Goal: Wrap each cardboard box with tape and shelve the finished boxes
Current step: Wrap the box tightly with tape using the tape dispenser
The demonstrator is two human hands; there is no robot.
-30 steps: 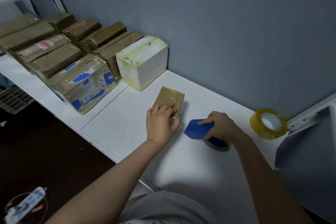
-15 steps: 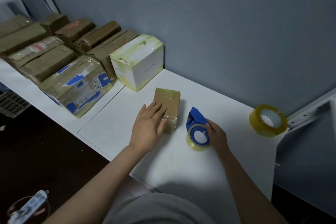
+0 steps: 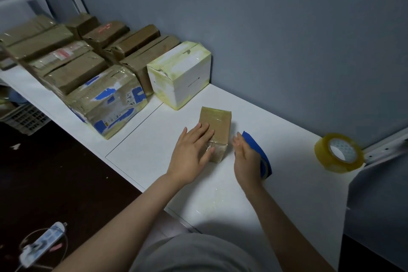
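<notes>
A small brown cardboard box [image 3: 217, 125], shiny with clear tape, lies on the white table [image 3: 287, 183]. My left hand [image 3: 192, 150] rests flat on the box's near left side, fingers straight. My right hand [image 3: 246, 159] hovers just right of the box with straight fingers, holding nothing. Behind that hand stands the blue tape dispenser [image 3: 257, 150], partly hidden by it. A loose roll of clear tape [image 3: 340, 153] stands at the far right of the table.
Several taped brown boxes [image 3: 72, 68] line the table's left end against the grey wall, with a blue-marked box [image 3: 108, 99] and a white box [image 3: 180, 73] nearest. A white bracket sticks out at the right. A power strip [image 3: 42, 245] lies on the dark floor.
My right hand has let go of the blue tape dispenser, which now stands on the table, and has opened beside the box. My left hand has flattened on the box.
</notes>
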